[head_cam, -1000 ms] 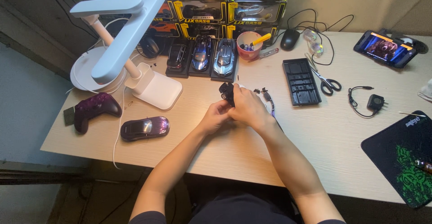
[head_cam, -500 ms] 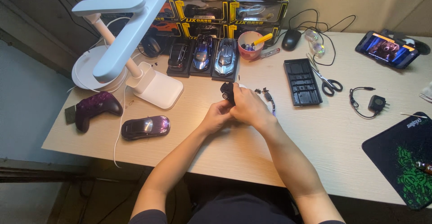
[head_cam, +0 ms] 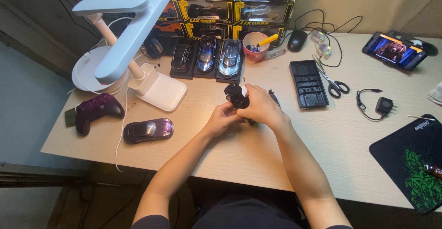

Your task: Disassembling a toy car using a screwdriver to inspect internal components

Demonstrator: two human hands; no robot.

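Observation:
Both my hands meet over the middle of the pale wooden desk (head_cam: pixel 258 150). My left hand (head_cam: pixel 221 118) and my right hand (head_cam: pixel 261 109) grip a small black toy car chassis with wheels (head_cam: pixel 236 95), held upright just above the desk top. The fingers cover its lower half. A purple toy car body (head_cam: pixel 148 130) lies on the desk to the left of my hands.
A white desk lamp (head_cam: pixel 138 49) stands at the left, a purple game controller (head_cam: pixel 94 110) beside it. Three model cars (head_cam: pixel 206 58) and boxes line the back. A black tray (head_cam: pixel 308 82), scissors (head_cam: pixel 332 82), pink cup (head_cam: pixel 254 46), phone (head_cam: pixel 395 50) and mouse mat (head_cam: pixel 410 162) lie right.
The hands have barely moved; the chassis stays gripped between them, turned slightly.

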